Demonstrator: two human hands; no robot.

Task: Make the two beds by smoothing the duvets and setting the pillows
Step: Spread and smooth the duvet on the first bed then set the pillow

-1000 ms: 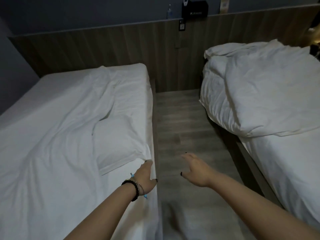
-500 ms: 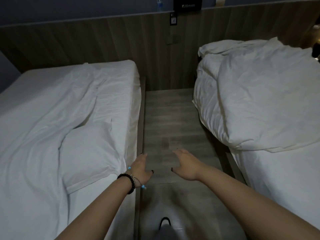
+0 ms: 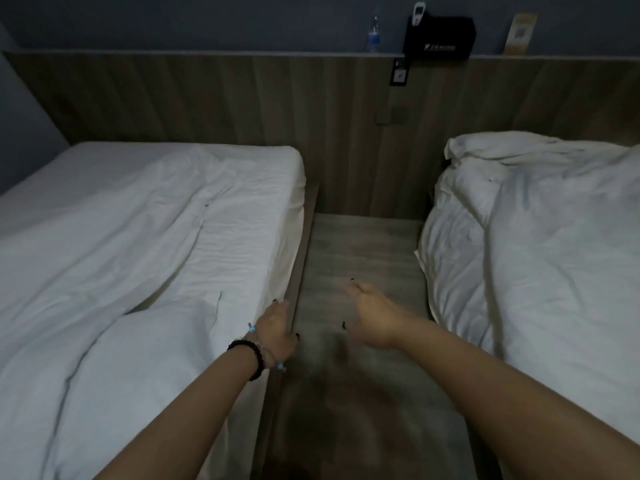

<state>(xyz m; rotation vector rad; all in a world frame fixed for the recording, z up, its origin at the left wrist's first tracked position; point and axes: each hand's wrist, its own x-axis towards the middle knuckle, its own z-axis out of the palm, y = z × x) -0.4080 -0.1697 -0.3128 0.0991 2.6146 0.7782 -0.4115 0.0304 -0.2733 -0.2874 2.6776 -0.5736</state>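
Two unmade beds, aisle between.
Left hand (image 3: pixel 275 329): fingers relaxed, at left bed (image 3: pixel 242 174) edge beside pillow (image 3: pixel 145 368). Right hand (image 3: pixel 372 315): fingers extended, empty, over floor (image 3: pixel 363 244). Duvet (image 3: pixel 540 244) bunched on right bed.

The one head-worn view looks forward and down the aisle floor (image 3: pixel 363 244) between two beds, toward the headboard wall (image 3: pixel 207 98).

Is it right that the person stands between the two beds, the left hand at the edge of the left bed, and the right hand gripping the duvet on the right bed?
Not quite. In the head view the right hand grips nothing: it hangs open over the floor, apart from the duvet. The left hand is at the left bed edge.
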